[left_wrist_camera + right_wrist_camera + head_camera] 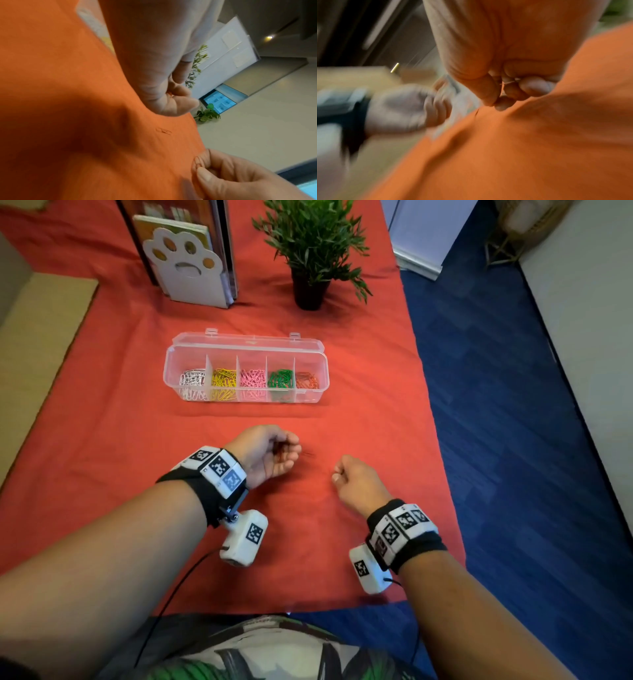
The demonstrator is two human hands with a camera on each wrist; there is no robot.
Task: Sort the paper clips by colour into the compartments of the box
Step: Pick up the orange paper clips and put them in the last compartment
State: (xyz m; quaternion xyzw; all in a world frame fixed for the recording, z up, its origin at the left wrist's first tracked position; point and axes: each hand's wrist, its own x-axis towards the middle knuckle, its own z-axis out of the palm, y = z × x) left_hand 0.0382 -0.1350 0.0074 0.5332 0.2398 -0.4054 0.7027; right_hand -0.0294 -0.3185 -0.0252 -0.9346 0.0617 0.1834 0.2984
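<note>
A clear box (165,371) stands open on the orange cloth, its five compartments holding white, yellow, pink, green (281,379) and orange clips (306,380). Nearer me, my left hand (274,453) is curled with orange clips (169,95) held against its palm. A loose orange clip (163,131) lies on the cloth between the hands. My right hand (346,474) is down on the cloth, with thumb and forefinger pinching an orange clip (199,161). In the right wrist view another thin clip (510,81) shows among its curled fingers.
A potted plant (310,251) and a paw-shaped bookend with books (191,268) stand behind the box. The table's right edge drops to blue carpet (513,405). A cardboard sheet (41,337) lies at the left.
</note>
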